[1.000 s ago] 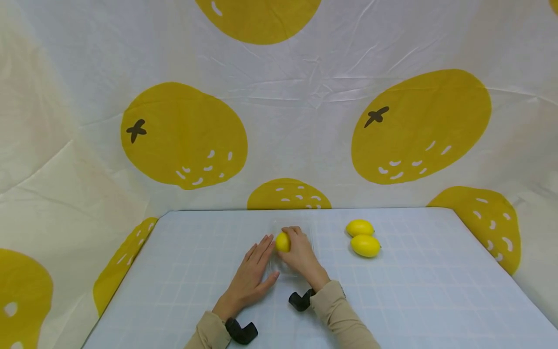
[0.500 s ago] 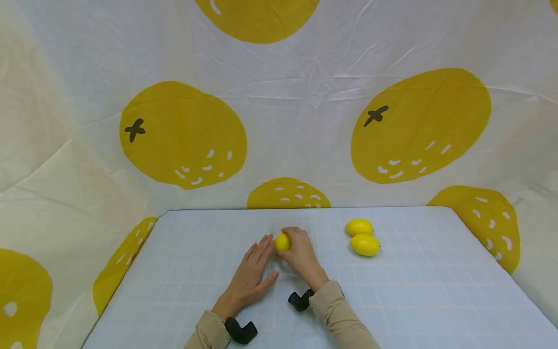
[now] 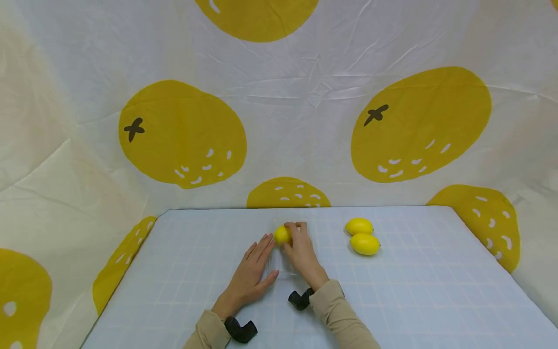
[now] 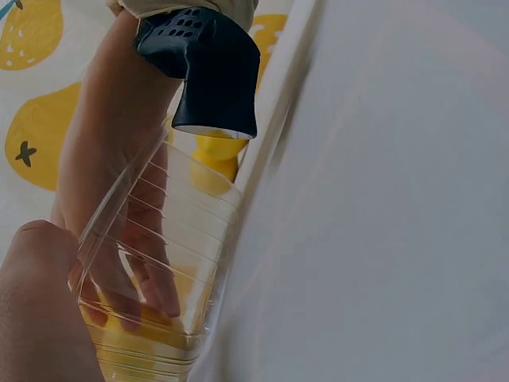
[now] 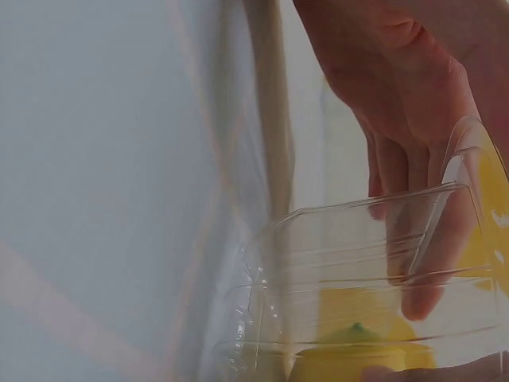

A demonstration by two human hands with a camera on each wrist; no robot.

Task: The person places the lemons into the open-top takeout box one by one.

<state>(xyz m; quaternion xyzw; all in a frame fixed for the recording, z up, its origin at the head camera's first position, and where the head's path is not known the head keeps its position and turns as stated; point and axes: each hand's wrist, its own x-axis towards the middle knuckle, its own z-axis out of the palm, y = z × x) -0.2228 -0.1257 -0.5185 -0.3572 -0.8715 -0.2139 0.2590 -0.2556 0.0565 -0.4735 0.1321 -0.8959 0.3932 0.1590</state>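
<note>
A yellow lemon [image 3: 282,234] is held in my right hand [image 3: 294,232], whose fingers curl over it above a clear plastic container [image 3: 281,261] in the middle of the table. My left hand [image 3: 258,261] lies flat with straight fingers against the container's left side. In the left wrist view the ribbed clear container [image 4: 163,263] shows the right hand's fingers [image 4: 151,278] through its wall. In the right wrist view the container [image 5: 350,263] has the left hand's fingers [image 5: 413,183] behind it and a lemon [image 5: 358,350] low in the frame.
Two more lemons [image 3: 359,226] [image 3: 365,244] lie side by side to the right of the hands on the pale blue checked tablecloth [image 3: 414,291]. A white cloth with large yellow fruit prints [image 3: 418,126] hangs behind and beside the table. Black camera mounts [image 3: 301,300] sit on both wrists.
My right hand has carried the lemon a little farther from me over the container. The left hand and the two loose lemons have stayed put.
</note>
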